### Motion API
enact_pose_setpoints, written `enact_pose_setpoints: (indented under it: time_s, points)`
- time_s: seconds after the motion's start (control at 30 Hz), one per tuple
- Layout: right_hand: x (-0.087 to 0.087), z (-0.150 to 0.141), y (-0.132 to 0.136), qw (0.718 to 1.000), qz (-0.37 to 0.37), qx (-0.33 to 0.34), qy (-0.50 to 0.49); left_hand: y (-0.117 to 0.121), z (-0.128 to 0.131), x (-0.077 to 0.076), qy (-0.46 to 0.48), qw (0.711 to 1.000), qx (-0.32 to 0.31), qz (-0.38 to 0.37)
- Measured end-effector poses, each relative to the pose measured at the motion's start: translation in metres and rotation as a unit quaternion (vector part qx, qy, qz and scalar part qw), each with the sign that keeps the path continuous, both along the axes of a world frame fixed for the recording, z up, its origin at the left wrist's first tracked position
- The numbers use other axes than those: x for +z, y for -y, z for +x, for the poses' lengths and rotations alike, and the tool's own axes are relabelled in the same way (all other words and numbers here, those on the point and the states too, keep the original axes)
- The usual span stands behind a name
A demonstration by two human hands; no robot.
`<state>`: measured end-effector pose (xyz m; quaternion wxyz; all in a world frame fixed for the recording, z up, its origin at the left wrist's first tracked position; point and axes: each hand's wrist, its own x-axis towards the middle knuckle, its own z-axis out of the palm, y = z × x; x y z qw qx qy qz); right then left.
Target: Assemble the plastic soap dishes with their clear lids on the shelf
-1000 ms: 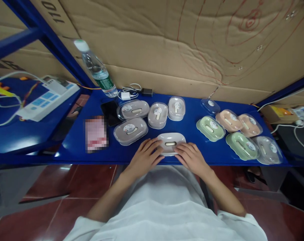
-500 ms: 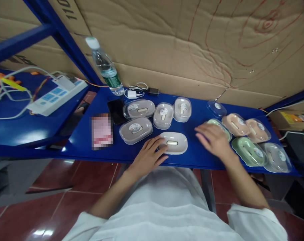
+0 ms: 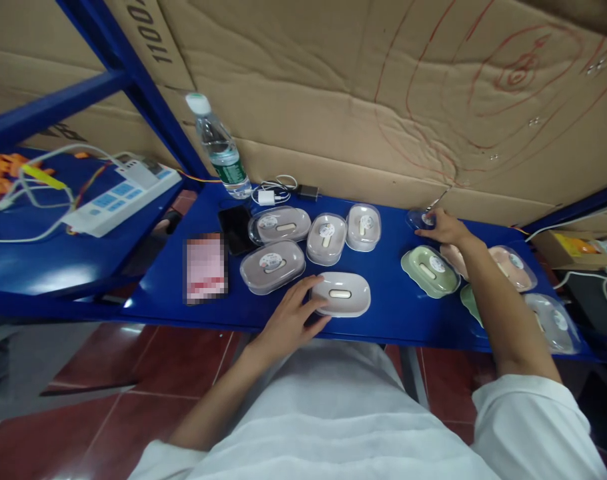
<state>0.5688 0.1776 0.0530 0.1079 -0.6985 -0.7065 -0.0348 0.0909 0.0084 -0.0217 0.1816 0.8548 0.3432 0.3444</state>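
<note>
An uncovered pale soap dish (image 3: 351,283) with a small oval insert in its base sits near the front edge of the blue table. My left hand (image 3: 298,310) holds its left end, fingers at the rim and thumb on the near side. Farther back on the right, my right hand (image 3: 448,230) has its thumb and fingers closed at the right side of a clear lid (image 3: 414,219), which lies near the cardboard. A green lidded soap dish (image 3: 430,271) stands in front of that hand. My right forearm partly hides the pink and green dishes (image 3: 513,267) beside it.
Several greyish lidded dishes (image 3: 272,265) stand left of centre. Behind them are a water bottle (image 3: 226,160), a phone (image 3: 236,228) and chargers (image 3: 267,197). A power strip (image 3: 121,200) lies on the left table. Cardboard (image 3: 308,100) walls off the back.
My right hand has moved back from above the green dish to the clear lid. My left hand has closed on the pale dish's end. The view has shifted slightly.
</note>
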Motion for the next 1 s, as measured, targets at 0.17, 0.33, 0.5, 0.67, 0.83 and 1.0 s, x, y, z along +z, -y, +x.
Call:
enact_pose_setpoints:
  time_s: [0.17, 0.33, 0.5, 0.67, 0.83, 1.0]
  points:
    - [0.023, -0.034, 0.047, 1.000, 0.001, 0.000, 0.006, 0.001, 0.000, 0.000, 0.014, 0.996, 0.015, -0.084]
    - [0.014, -0.112, 0.147, 0.973, 0.073, 0.197, -0.094, -0.002, -0.003, -0.005, 0.058, 0.988, 0.002, -0.146]
    - [-0.028, -0.172, 0.199, 0.947, 0.003, 0.287, -0.144, -0.007, -0.005, -0.005, 0.100, 0.970, -0.029, -0.219]
    - [-0.040, -0.192, 0.195, 0.931, 0.004, 0.324, -0.170, -0.008, -0.007, -0.002, 0.096, 0.964, -0.036, -0.247]
    - [-0.043, -0.205, 0.196, 0.930, 0.045, 0.348, -0.106, -0.011, -0.008, -0.001, 0.081, 0.971, -0.048, -0.221]
    - [-0.044, -0.210, 0.198, 0.934, 0.056, 0.343, -0.086, -0.011, -0.008, 0.000, 0.056, 0.978, -0.061, -0.190]
